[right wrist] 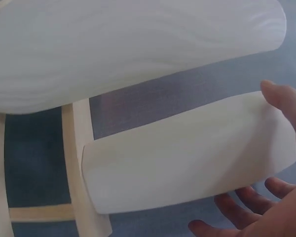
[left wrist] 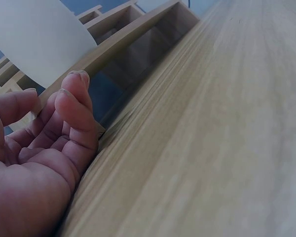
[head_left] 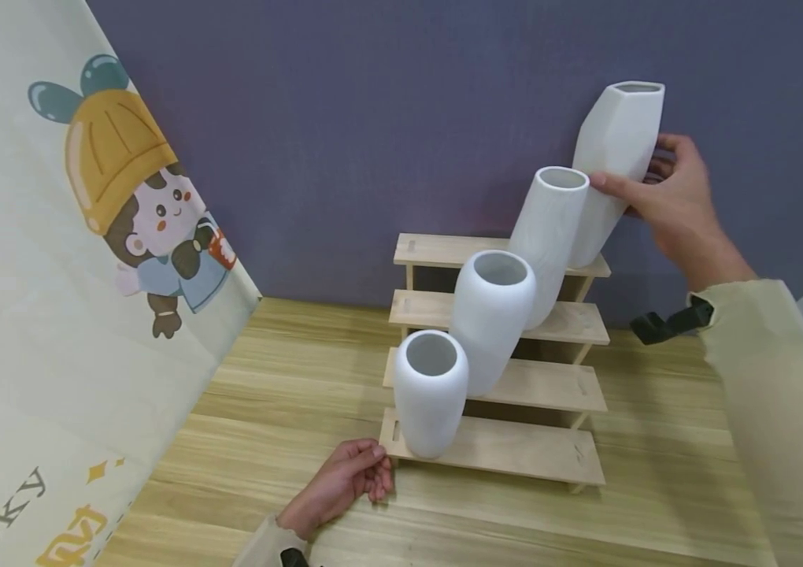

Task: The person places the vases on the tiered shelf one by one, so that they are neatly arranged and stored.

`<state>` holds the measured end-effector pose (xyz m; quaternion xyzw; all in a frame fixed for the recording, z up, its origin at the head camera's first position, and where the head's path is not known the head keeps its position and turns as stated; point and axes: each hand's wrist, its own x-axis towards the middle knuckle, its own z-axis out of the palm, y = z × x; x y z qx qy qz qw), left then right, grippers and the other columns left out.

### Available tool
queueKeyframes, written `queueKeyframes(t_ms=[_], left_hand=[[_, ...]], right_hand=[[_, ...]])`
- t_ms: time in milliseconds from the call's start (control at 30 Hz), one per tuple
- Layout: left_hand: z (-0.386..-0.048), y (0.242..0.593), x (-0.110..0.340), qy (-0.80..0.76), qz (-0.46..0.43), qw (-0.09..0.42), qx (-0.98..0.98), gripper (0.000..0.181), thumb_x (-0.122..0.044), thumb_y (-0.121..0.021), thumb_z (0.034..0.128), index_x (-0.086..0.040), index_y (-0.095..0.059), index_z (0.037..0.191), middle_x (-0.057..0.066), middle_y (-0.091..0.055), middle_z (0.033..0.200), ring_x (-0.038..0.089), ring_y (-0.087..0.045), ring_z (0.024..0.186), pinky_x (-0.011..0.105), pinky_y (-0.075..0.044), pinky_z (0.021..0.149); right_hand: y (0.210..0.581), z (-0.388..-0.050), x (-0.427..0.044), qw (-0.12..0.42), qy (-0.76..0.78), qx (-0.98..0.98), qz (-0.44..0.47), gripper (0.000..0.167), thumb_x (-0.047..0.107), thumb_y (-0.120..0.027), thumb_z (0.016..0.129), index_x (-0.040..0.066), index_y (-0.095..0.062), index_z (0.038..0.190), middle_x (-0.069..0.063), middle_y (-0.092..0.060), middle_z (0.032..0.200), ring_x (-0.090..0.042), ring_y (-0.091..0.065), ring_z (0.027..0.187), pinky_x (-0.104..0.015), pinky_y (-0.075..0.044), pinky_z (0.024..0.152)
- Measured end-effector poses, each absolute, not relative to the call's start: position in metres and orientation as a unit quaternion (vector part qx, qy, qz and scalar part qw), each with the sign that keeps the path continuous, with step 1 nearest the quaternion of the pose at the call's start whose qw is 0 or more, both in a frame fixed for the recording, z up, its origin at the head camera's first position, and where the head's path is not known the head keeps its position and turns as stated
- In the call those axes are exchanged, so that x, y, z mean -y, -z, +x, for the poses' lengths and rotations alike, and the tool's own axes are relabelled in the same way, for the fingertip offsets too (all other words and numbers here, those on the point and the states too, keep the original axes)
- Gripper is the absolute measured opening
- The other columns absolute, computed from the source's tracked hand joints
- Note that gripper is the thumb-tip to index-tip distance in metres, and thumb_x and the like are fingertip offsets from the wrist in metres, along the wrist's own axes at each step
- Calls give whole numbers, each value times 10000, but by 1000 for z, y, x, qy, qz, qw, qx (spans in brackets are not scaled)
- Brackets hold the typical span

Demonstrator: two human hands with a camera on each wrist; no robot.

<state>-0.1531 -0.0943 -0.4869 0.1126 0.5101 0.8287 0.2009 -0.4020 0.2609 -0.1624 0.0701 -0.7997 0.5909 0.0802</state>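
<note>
My left hand rests low on the table with curled fingers, thumb and fingertips at the near left corner of a stepped wooden display stand. In the left wrist view, the thumb and curled fingers meet the end of its lowest board. My right hand spans a tall faceted white vase on the top step, thumb on one side and fingers on the other. The right wrist view shows the little finger away from the vase wall.
Three more white vases stand diagonally down the steps: a tapered one, a rounded one and a short one. A dark wall rises behind the stand. At left is a pale panel with a cartoon figure.
</note>
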Motion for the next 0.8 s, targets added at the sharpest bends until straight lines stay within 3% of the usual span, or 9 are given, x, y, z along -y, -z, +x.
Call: queueKeyframes(t_ms=[300, 800], left_hand=[[-151, 488, 99, -826, 110, 205, -513, 252, -162, -396, 1080, -109, -616, 969, -63, -726, 821, 18, -637, 687, 152, -525, 616], [-152, 491, 102, -825, 117, 202, -514, 247, -171, -404, 1079, -110, -616, 970, -64, -728, 826, 17, -638, 691, 150, -524, 618]], right_hand=[[171, -396, -269, 72, -626, 773, 72, 719, 145, -828, 811, 261, -369, 1352, 133, -493, 1174, -74, -514, 1092, -133, -496, 619], [191, -390, -278, 72, -622, 775, 84, 692, 143, -798, 842, 263, -373, 1375, 148, -503, 1172, -81, -525, 1121, -106, -510, 644]])
